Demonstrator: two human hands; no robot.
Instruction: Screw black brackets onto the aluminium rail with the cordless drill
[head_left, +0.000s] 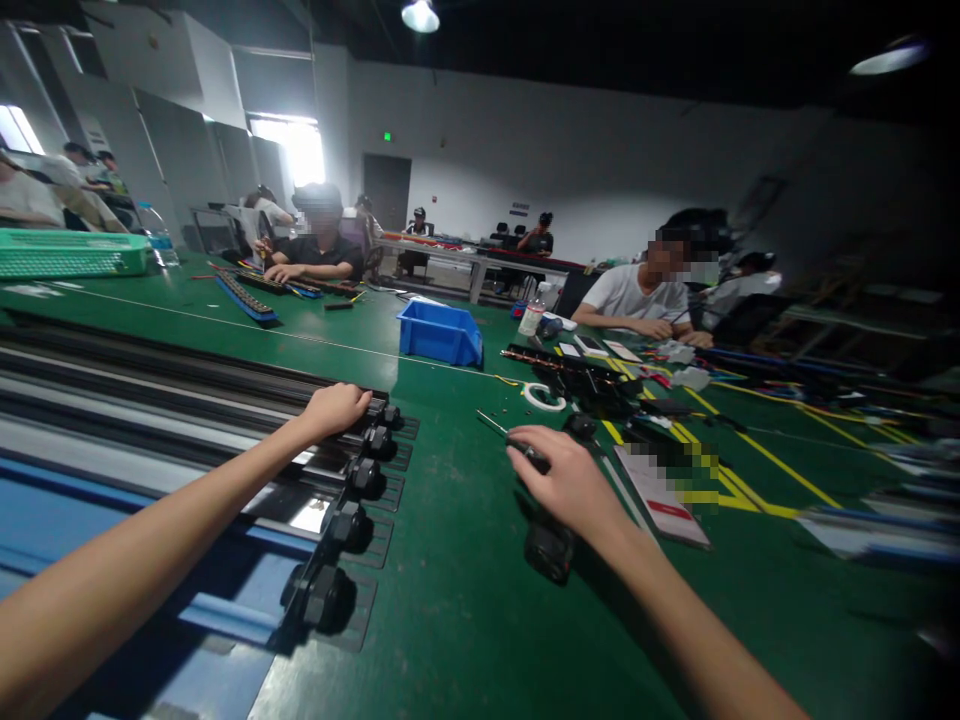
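Observation:
Several long metal bars (161, 405) lie side by side on my left, each ending in a black end cap with a cable gland (349, 525) and a flat slotted bracket. My left hand (334, 410) rests on the end of the farthest bars, its fingers curled down over one, fingertips hidden. In my right hand (559, 475) is a screwdriver (525, 452) with a dark handle, its thin shaft pointing away to the left above the green table (442, 600). Beneath that hand sits a black tool or battery-like block (549, 550), its kind unclear.
A blue bin (439, 333) stands ahead, a roll of white tape (544, 397) to its right. Dark strips (570, 375), wires and a white-and-red box (660, 495) lie on the right. A green basket (71, 253) is far left. Co-workers sit across the table.

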